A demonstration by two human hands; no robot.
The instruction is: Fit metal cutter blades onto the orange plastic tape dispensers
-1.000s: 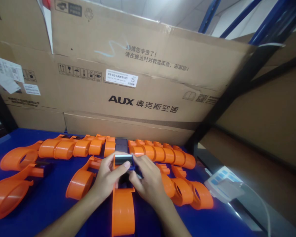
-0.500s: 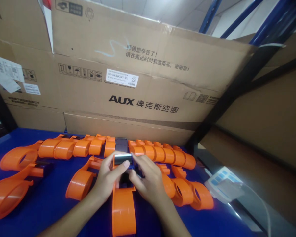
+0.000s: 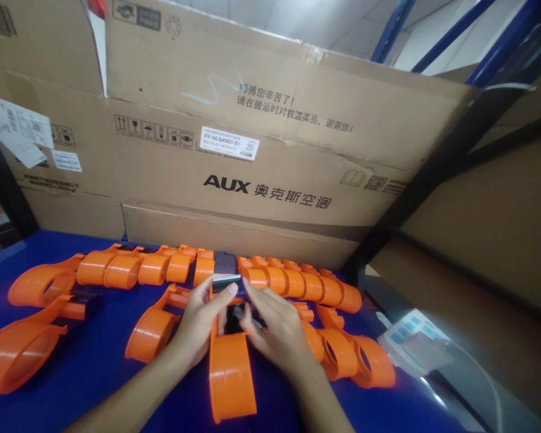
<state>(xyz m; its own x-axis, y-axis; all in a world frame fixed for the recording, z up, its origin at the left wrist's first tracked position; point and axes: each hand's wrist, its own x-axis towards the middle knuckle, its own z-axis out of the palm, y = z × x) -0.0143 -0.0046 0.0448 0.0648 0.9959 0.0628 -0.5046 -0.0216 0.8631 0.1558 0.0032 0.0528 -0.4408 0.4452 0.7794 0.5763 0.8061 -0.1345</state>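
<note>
An orange tape dispenser [image 3: 232, 376] with a round body hangs toward me at the middle of the table. My left hand [image 3: 202, 313] is closed round its upper end, thumb pressed on a dark plate with a toothed metal edge [image 3: 226, 281]. On the other side my right hand [image 3: 273, 316] is closed at the dispenser's dark blue end, fingers bent. Between its thumb and finger shows a small dark grey piece [image 3: 238, 311], too small to name. The fingertips of the right hand are partly hidden behind the dispenser head.
More orange dispensers [image 3: 153, 334] lie in rows left and right on the blue tabletop [image 3: 103, 373]. A dark box [image 3: 225, 263] sits behind my hands. Large cardboard [image 3: 162, 174] stands along the back. At right are a white device with a cable [image 3: 415, 340] and a dark rack post [image 3: 415, 180].
The view has shifted slightly, so the scene sits a little further right. The dispenser's lower body has tipped up a little, and the small grey piece at my right fingers shows more clearly.
</note>
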